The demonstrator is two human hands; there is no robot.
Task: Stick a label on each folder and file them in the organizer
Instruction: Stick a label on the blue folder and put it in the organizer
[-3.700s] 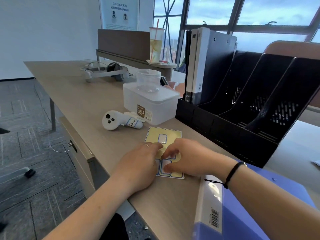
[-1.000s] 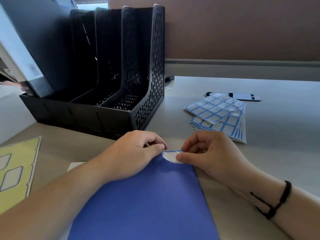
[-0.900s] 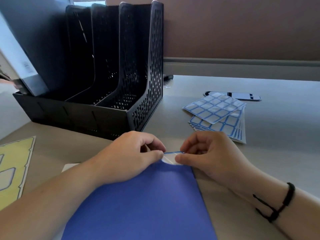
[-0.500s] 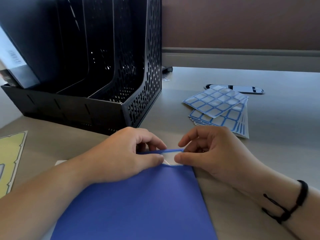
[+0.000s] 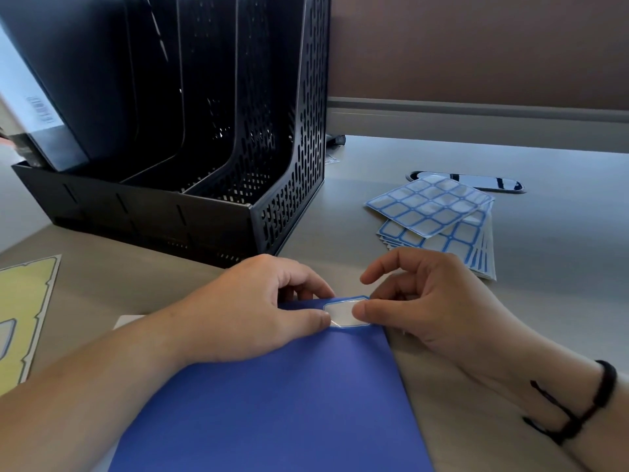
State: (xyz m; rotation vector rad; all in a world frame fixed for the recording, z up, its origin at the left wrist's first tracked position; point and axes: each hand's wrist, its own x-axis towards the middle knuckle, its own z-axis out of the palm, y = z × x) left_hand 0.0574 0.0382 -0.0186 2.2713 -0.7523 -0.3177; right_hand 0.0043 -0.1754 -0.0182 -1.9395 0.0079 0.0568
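Note:
A blue folder [image 5: 272, 403] lies flat on the desk in front of me. A white label with a blue border [image 5: 343, 315] sits on its far right corner. My left hand [image 5: 245, 315] pinches the label's left end, thumb on top and fingers curled over the folder's far edge. My right hand [image 5: 435, 308] pinches the right end with its thumb on top; its index finger is lifted. The black mesh organizer [image 5: 272, 212] stands just behind my left hand. A dark folder [image 5: 68, 80] stands in its leftmost slot; the slots to the right hold nothing.
A fanned stack of blue-bordered label sheets [image 5: 432, 212] lies to the right of the organizer, with a dark flat oval object [image 5: 493, 183] behind it. A yellow used label sheet [image 5: 23, 308] lies at the left edge. A brown partition [image 5: 476, 46] closes the desk's far side.
I turned from peeling a label off the yellow sheet to the blue folder. Over the last second the label, held edge-up between both hands, came down flat onto the folder's corner.

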